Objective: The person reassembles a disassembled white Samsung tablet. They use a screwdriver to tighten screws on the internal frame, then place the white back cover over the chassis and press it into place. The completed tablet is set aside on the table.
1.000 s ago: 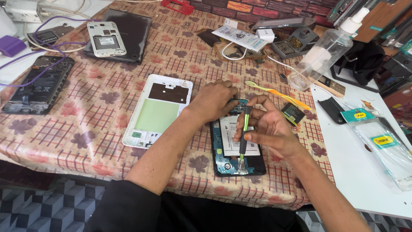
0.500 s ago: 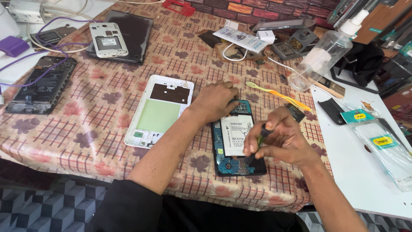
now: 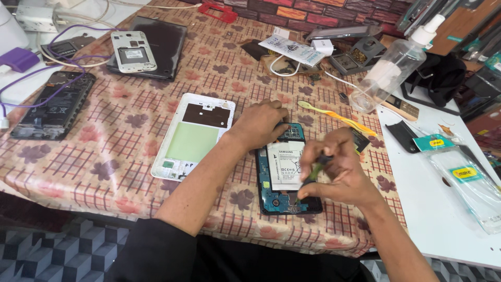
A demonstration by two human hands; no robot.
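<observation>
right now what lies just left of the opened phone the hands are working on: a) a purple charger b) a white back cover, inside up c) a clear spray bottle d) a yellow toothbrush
B: the white back cover lies inside up on the tablecloth, right beside the opened phone on its left, by the left hand.

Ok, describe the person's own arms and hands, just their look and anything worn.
Both forearms are bare from the elbows to the fingers. The left hand and the right hand wear no gloves, and no rings, watch or wristband show. The only clothing in view is a dark, black-looking garment at the bottom edge, reaching about to the left elbow.
</observation>
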